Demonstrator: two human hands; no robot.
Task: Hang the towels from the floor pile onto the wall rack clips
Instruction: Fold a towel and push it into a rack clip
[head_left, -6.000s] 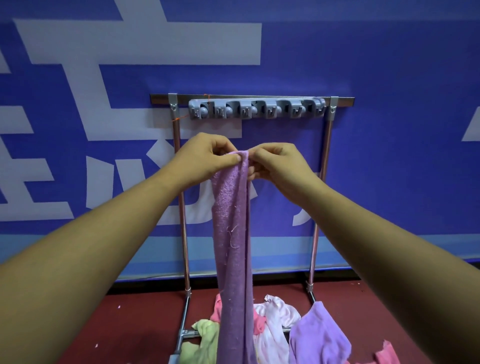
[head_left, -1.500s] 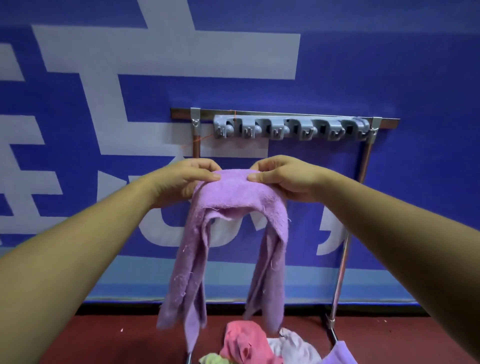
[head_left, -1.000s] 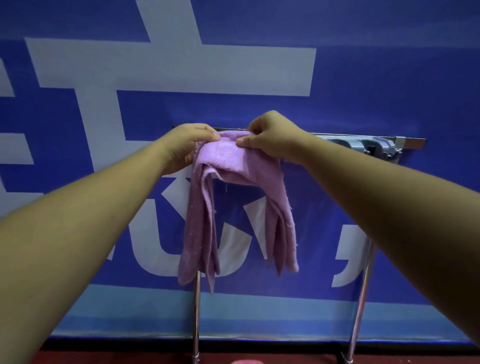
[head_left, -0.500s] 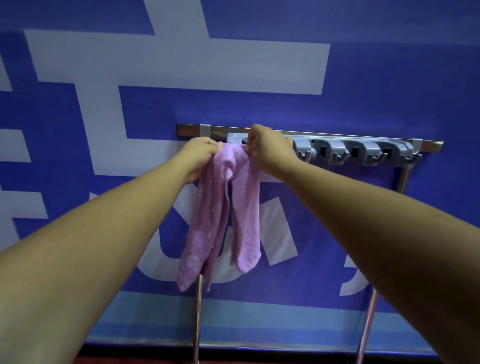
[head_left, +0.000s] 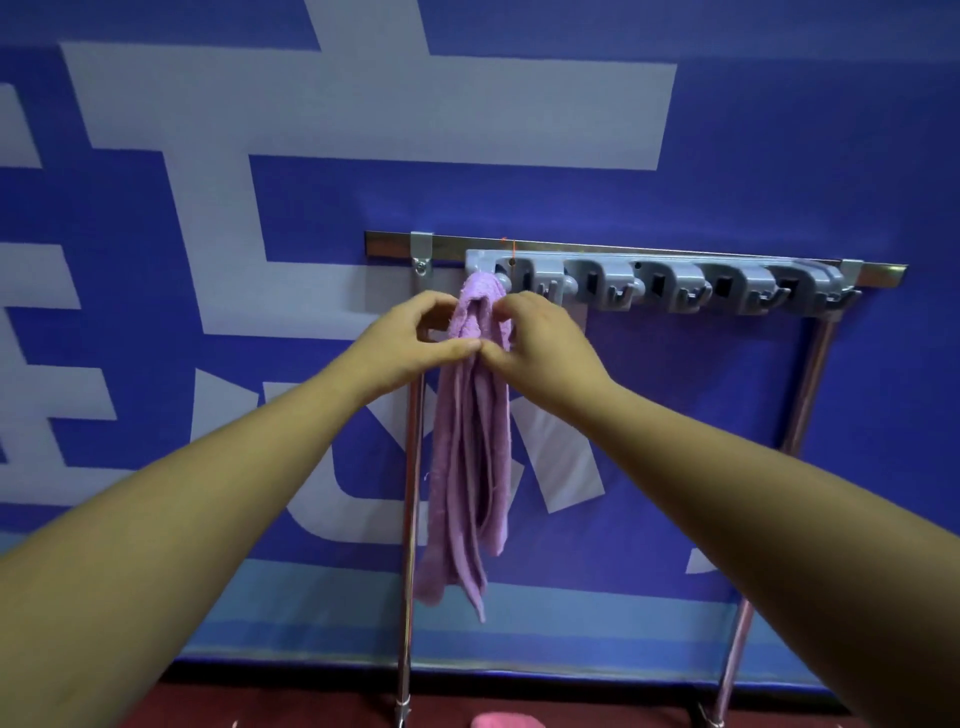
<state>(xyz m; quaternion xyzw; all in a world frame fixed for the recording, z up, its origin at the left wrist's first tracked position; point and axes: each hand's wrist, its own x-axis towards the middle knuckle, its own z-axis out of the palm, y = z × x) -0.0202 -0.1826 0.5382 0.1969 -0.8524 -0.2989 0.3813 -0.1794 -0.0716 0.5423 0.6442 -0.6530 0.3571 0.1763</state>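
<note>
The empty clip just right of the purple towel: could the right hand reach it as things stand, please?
Probably yes: the right hand sits just below that clip with nothing between, though its grip is on the purple towel, which it would have to release.

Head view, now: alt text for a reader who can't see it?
The left hand and right hand pinch a folded purple towel under the leftmost clip of a grey clip rack, its top tucked at that clip, ends hanging. The other clips are bare; the rack tops a metal stand against a blue wall.
</note>
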